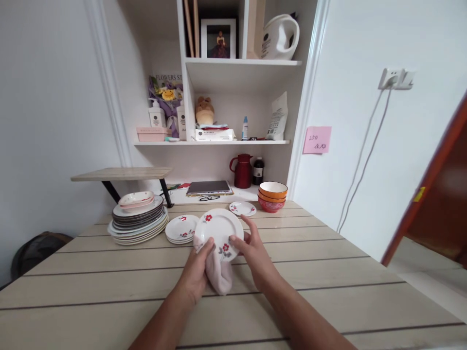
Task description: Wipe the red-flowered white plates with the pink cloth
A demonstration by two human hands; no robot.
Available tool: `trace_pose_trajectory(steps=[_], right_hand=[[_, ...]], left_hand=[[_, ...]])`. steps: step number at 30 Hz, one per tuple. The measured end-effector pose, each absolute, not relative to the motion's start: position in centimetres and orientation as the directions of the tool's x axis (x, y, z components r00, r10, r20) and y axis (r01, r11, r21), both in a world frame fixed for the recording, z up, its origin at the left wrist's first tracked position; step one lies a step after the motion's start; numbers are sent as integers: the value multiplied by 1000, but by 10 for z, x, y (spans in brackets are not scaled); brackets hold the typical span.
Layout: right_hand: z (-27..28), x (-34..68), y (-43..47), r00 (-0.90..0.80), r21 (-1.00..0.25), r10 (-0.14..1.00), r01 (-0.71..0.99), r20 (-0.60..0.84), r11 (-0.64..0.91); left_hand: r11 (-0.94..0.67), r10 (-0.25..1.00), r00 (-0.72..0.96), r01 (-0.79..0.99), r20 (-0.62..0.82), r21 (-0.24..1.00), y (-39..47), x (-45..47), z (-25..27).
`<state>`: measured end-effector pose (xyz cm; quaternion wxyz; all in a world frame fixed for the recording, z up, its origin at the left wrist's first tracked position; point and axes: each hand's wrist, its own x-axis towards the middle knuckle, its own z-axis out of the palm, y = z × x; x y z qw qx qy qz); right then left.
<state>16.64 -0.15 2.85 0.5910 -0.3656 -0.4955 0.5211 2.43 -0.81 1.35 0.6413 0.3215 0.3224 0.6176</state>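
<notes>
A white plate (219, 228) with red flowers and grey leaves is held tilted above the table between both hands. My left hand (197, 270) grips its lower left edge through a pale pink cloth (220, 277), which hangs below the plate. On the plate's right edge, my right hand (253, 253) has its thumb on the face and the index finger raised off the rim; its other fingers are partly hidden behind. Just left of the held plate sits a short stack of matching flowered plates (181, 228). Another small flowered plate (242, 208) lies behind it.
A tall stack of plates and dishes (138, 221) stands at the left by a small raised shelf (122, 173). Stacked bowls (272, 197) are at the back right. Behind them are a red jug (242, 171), a dark bottle (258, 171) and a laptop (208, 187).
</notes>
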Motion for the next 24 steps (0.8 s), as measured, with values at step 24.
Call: trace_pose_trajectory(steps=[24], right_hand=[[28, 188, 17, -43, -927, 929, 64, 367, 369]], left_hand=[[112, 986, 157, -370, -56, 922, -10, 20, 7]])
